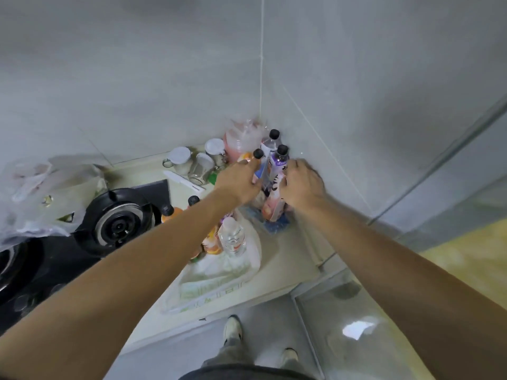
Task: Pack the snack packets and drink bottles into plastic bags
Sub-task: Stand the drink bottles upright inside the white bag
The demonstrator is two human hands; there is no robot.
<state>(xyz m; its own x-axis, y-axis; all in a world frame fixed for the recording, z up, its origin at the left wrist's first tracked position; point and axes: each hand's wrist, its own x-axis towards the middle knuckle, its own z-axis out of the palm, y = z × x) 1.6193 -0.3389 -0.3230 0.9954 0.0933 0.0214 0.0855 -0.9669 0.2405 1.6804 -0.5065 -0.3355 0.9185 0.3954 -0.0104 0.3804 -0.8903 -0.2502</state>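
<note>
Three black-capped drink bottles stand bunched in the counter's corner: one at the back (270,141), a purple-labelled one (277,163) and a blue-and-white one (260,167). Clear plastic with blue print (275,225) lies around their feet. My left hand (238,182) is closed on the blue-and-white bottle from the left. My right hand (304,185) is closed on the purple-labelled bottle from the right. Nearer me, a clear water bottle (233,238) and orange snack packets (212,244) sit in an open white plastic bag (216,281). Two orange drink bottles (169,212) stand beside my left forearm.
A black gas hob with its burner (120,226) fills the left of the counter. Glass jars (192,163) and a white knife (182,180) sit by the back wall, with a pink bag (240,138) in the corner. Crumpled plastic bags (41,193) lie at far left. Tiled walls close the corner.
</note>
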